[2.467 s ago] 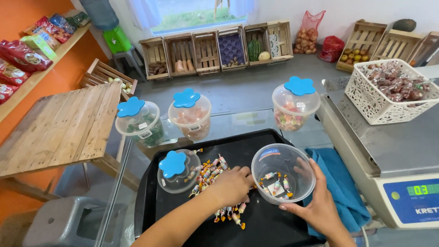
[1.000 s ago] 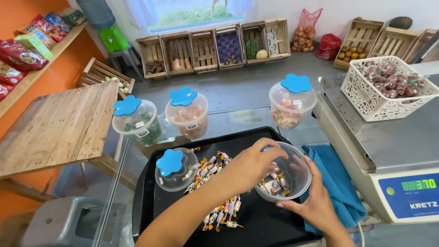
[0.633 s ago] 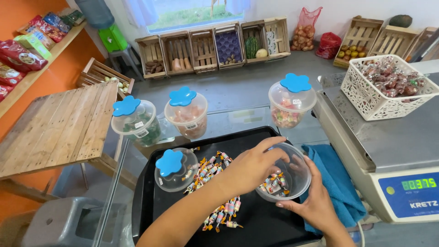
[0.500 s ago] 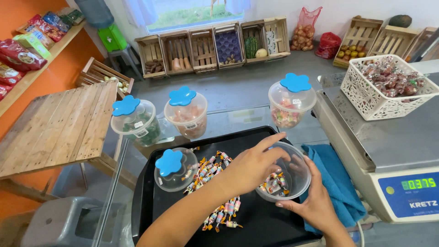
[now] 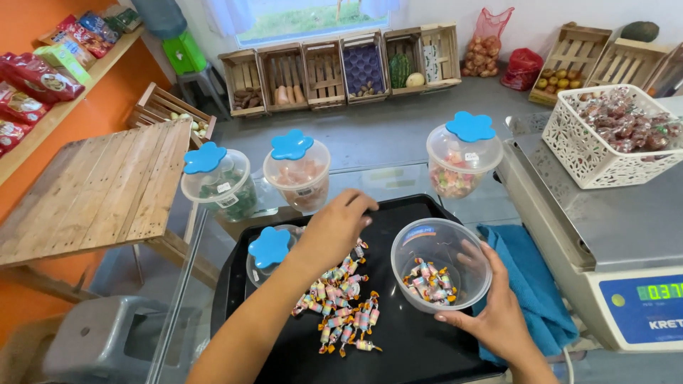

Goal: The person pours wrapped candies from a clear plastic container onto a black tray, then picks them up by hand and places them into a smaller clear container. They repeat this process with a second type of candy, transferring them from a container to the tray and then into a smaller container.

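Black tray (image 5: 398, 355) carries wrapped candies (image 5: 341, 306); left hand (image 5: 334, 229) above them, fingers curled, empty. Right hand (image 5: 498, 320) grips clear tub (image 5: 441, 264). Blue-lidded jars (image 5: 295, 171) behind; scale (image 5: 612, 235) right

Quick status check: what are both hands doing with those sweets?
Left hand open over wrapped candies on black tray. Right hand grips clear tub. Nothing between them.
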